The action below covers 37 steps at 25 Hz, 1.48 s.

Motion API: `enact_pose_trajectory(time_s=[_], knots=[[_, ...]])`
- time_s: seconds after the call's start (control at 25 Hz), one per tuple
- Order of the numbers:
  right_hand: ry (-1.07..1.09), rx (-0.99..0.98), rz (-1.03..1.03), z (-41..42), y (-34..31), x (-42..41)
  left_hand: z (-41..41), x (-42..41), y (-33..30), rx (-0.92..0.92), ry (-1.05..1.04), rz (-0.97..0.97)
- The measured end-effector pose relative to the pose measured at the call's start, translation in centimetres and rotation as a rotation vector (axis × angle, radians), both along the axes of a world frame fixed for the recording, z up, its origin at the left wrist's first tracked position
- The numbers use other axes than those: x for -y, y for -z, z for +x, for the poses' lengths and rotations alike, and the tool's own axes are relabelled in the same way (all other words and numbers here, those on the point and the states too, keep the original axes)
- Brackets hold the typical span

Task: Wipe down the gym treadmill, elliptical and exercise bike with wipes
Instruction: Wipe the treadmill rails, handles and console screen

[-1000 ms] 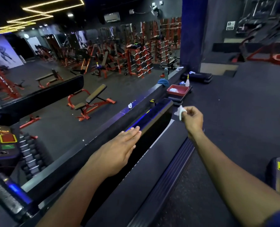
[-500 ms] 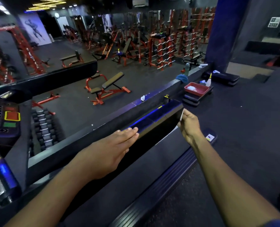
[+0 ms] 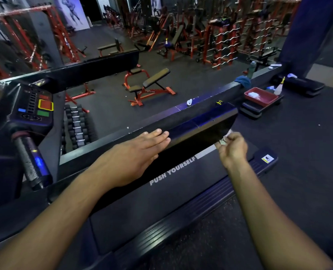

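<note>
The right hand has dropped from open air to the far end of the treadmill's side rail, and the view has tipped lower over the deck. From the head camera, its curled fingers pinch a crumpled white wipe against the rail's inner face, just above the belt printed PUSH YOURSELF. The left hand lies flat on the rail top, fingers straight and together. I'd say the treadmill wipe-down is in hand; next comes a drag of the wipe back along the rail, kept pressed
</note>
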State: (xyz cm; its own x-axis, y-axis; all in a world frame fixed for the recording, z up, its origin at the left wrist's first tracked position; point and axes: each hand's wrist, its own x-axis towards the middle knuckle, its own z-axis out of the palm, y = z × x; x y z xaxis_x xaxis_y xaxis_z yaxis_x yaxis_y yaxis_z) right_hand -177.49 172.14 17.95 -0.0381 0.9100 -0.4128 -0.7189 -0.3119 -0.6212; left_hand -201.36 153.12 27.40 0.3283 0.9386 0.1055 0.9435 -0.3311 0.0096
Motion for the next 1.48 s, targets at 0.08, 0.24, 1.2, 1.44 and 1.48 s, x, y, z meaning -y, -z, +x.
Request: enact_pose_trajectory(time_s=[0.08, 0.24, 1.2, 1.44, 1.48], knots=[[-0.063, -0.049, 0.064, 0.3, 0.0, 0.3, -1.3, 2.4, 0.2, -0.009, -0.025, 0.015], [-0.198, -0.086, 0.008, -3.7, -0.3, 6.8, -5.0, 8.5, 0.8, 0.007, -0.086, 0.029], [-0.345, -0.003, -0.216, -18.4, -0.6, 27.4, -10.1, 19.3, 0.5, -0.048, -0.265, 0.074], [-0.099, -0.061, -0.255, -11.5, -1.6, 16.9, -4.8, 13.4, -0.2, -0.102, -0.204, 0.072], [-0.070, -0.068, -0.244, -10.3, -1.5, 15.1, -3.6, 12.1, -0.3, -0.107, -0.183, 0.072]])
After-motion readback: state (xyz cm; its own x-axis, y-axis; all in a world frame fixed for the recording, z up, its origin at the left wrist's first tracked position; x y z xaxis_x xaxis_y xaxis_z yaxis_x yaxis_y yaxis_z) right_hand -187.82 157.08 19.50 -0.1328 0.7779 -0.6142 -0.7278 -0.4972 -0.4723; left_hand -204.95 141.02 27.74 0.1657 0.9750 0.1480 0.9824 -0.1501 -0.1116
